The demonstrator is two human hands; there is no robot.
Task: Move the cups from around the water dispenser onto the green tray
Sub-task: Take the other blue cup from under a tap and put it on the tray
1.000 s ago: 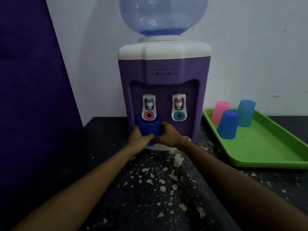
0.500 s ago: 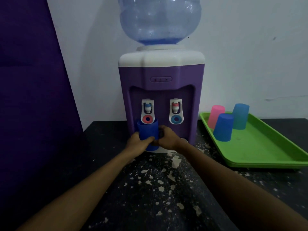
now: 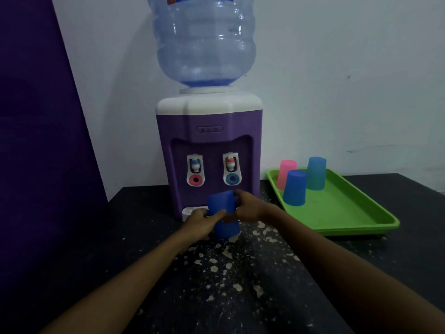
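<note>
A dark blue cup (image 3: 222,208) is held upside down in front of the purple water dispenser (image 3: 209,141), just below its two taps. My left hand (image 3: 201,224) grips its left side and my right hand (image 3: 248,206) grips its right side. The green tray (image 3: 349,213) lies on the counter to the right of the dispenser. On the tray stand three upside-down cups: a pink cup (image 3: 285,173), a blue cup (image 3: 295,188) and a teal cup (image 3: 316,173).
The black counter (image 3: 228,273) is speckled with white flecks in front of the dispenser. A purple panel (image 3: 43,141) rises at the left. A white wall stands behind. A large water bottle (image 3: 204,39) sits on top of the dispenser.
Both hands have drawn the dark blue cup down and to the right, away from the left tap. The camera has tilted up, showing more of the bottle.
</note>
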